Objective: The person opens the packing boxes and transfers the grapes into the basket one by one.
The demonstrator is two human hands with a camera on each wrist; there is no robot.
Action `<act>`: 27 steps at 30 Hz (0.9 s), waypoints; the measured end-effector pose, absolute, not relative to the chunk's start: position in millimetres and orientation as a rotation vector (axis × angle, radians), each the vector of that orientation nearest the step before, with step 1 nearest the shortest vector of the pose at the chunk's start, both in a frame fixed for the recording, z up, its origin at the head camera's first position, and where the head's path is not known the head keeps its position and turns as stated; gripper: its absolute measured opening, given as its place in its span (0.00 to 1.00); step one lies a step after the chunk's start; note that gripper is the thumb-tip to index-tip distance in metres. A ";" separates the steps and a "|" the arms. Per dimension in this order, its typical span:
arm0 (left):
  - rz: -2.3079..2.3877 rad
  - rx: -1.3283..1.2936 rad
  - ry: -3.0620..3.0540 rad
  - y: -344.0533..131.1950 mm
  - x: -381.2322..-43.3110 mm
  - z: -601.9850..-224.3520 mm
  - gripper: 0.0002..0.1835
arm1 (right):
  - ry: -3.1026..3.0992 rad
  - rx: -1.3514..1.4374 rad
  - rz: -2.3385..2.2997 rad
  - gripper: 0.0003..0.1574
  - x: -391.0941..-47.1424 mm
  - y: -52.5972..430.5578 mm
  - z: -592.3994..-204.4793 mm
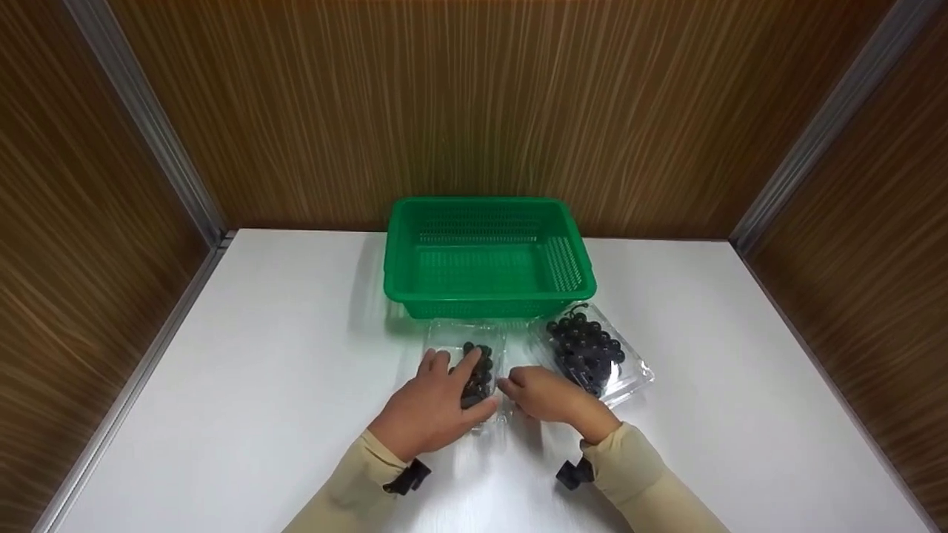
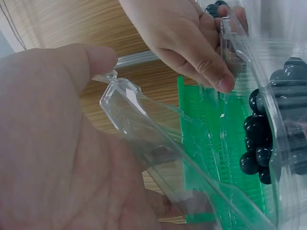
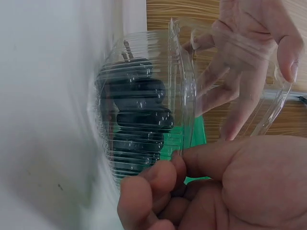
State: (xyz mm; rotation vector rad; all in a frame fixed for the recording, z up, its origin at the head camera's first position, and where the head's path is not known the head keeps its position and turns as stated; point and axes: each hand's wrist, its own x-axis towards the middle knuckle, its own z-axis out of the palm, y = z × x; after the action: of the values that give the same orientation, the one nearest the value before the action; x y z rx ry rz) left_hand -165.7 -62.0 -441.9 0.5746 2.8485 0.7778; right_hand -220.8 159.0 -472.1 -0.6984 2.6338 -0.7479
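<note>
A clear plastic clamshell box with dark grapes in it is on the white table, its hinged lid raised and tilted. My left hand has its fingers spread over the lid's outer face. In the left wrist view its thumb touches the lid's corner. My right hand pinches the box's rim between thumb and curled fingers on the right side. To the right, a second clear box holds another bunch of dark grapes with a stem showing.
Just behind the boxes stands a green plastic basket with slotted walls, nothing inside it. Wood-grain panels enclose the white table at the back and both sides.
</note>
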 end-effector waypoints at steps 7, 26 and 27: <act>0.701 0.540 2.858 -59.1 -160.8 -444.9 0.53 | 2.614 -0.672 -0.736 0.22 -218.0 159.7 -474.4; 0.765 0.937 2.952 -55.9 -170.1 -445.1 0.48 | 2.675 -0.694 -0.673 0.19 -214.9 159.9 -467.1; 0.764 1.005 2.944 -55.6 -170.5 -444.4 0.47 | 2.670 -0.697 -0.676 0.19 -214.9 160.3 -466.8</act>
State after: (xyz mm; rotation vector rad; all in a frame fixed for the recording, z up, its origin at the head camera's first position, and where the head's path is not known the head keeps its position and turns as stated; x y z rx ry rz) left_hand -170.5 -55.6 -444.4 1.0055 2.9443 0.7638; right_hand -214.9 160.3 -466.8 -0.6972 2.6696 -0.6762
